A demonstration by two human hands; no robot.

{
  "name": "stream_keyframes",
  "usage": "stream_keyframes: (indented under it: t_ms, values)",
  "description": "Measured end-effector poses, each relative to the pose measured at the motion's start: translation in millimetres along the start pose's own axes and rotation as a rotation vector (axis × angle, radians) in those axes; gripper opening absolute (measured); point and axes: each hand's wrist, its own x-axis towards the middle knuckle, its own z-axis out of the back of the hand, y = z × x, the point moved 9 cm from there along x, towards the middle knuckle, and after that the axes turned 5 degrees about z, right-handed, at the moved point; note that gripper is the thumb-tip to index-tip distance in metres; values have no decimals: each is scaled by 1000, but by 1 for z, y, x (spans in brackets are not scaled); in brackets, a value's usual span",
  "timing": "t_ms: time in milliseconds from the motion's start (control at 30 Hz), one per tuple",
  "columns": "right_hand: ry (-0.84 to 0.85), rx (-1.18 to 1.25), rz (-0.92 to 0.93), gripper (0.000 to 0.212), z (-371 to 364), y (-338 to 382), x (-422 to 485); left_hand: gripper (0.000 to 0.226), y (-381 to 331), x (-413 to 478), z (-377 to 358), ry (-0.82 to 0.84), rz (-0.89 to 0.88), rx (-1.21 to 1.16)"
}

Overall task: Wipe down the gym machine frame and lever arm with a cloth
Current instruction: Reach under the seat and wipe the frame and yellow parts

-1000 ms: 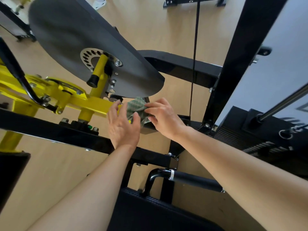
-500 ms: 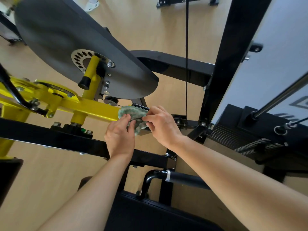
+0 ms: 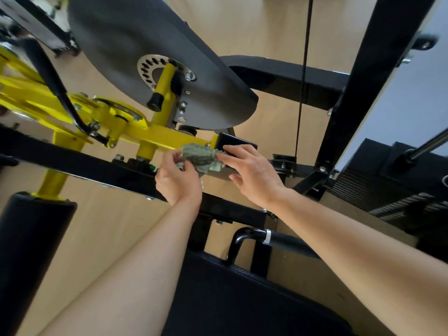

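A crumpled green cloth (image 3: 200,158) sits bunched between both hands at the end of the yellow lever arm (image 3: 155,137). My left hand (image 3: 178,178) pinches the cloth's left side with curled fingers. My right hand (image 3: 249,173) has its fingers stretched out, fingertips touching the cloth's right edge and lying over a black block (image 3: 236,143) at the arm's end. The black frame beam (image 3: 80,163) runs across under the lever arm. A large dark grey cam plate (image 3: 135,44) hangs above.
A black upright post (image 3: 363,76) and a thin cable (image 3: 303,76) stand to the right, with the weight stack (image 3: 397,180) beyond. A black roller pad (image 3: 29,251) is at lower left. A black handle (image 3: 281,240) and seat pad (image 3: 242,301) lie below my arms.
The cloth has shifted slightly left along the yellow arm. My right hand's fingers have straightened and loosened from the cloth, while my left hand keeps pinching it.
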Motion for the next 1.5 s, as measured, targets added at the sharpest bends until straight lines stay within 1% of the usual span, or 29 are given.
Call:
stream_keyframes:
  t_ms: [33, 100, 133, 167, 233, 300, 367, 433, 500, 567, 633, 700, 800, 900, 967, 1067, 1167, 1267, 1333, 1400, 1500]
  values:
    - [28, -32, 4, 62, -3, 0, -2, 29, -2, 2, -7, 47, -13, 7]
    - [51, -60, 9, 66, -7, -2, -9, 42, -6, -7, -29, 244, -87, 4]
    - [57, -70, 17, 66, -8, -4, -13, 45, -7, -16, -40, 338, -125, -19]
    - [60, -80, 30, 64, -9, -4, -16, 47, -6, -25, -46, 397, -141, -42]
    - [62, -87, 44, 57, -10, -6, -21, 46, 0, -37, -46, 390, -108, -62]
    - [74, -96, 41, 46, -11, -7, -26, 37, 6, -45, -43, 367, -81, -14]
    - [83, -88, 4, 39, -10, -7, -35, 26, 7, -64, -48, 473, -118, 63]
    - [68, -25, -60, 35, -4, -5, -48, 21, 11, -84, -50, 570, -117, 81]
    - [76, 42, -143, 26, 2, 1, -66, 21, 20, -99, -40, 616, -35, 16]
    - [92, 147, -281, 16, 8, 6, -89, 22, 29, -116, -24, 688, 18, -42]
    - [75, 302, -442, 8, 14, 15, -115, 26, 36, -135, 0, 766, 51, -98]
    - [45, 484, -591, 10, 19, 32, -147, 31, 48, -156, 32, 806, 116, -171]
    - [6, 638, -720, 14, 26, 64, -192, 40, 69, -185, 82, 811, 211, -222]
    - [-16, 697, -739, 17, 34, 101, -225, 43, 86, -212, 129, 783, 249, -199]
    - [-7, 732, -744, 18, 38, 126, -245, 39, 93, -232, 158, 787, 267, -191]
    - [41, 785, -743, 17, 45, 164, -271, 26, 98, -258, 200, 775, 272, -202]
    - [112, 750, -682, 25, 53, 198, -293, 16, 107, -278, 243, 749, 305, -215]
    - [200, 733, -650, 23, 59, 228, -309, 30, 115, -297, 283, 765, 343, -262]
    - [256, 802, -654, 29, 59, 251, -320, 37, 115, -309, 309, 769, 292, -282]
    - [347, 831, -618, 38, 61, 277, -328, 37, 119, -317, 334, 751, 250, -295]
    - [523, 729, -456, 43, 64, 320, -343, 30, 134, -324, 367, 681, 218, -302]
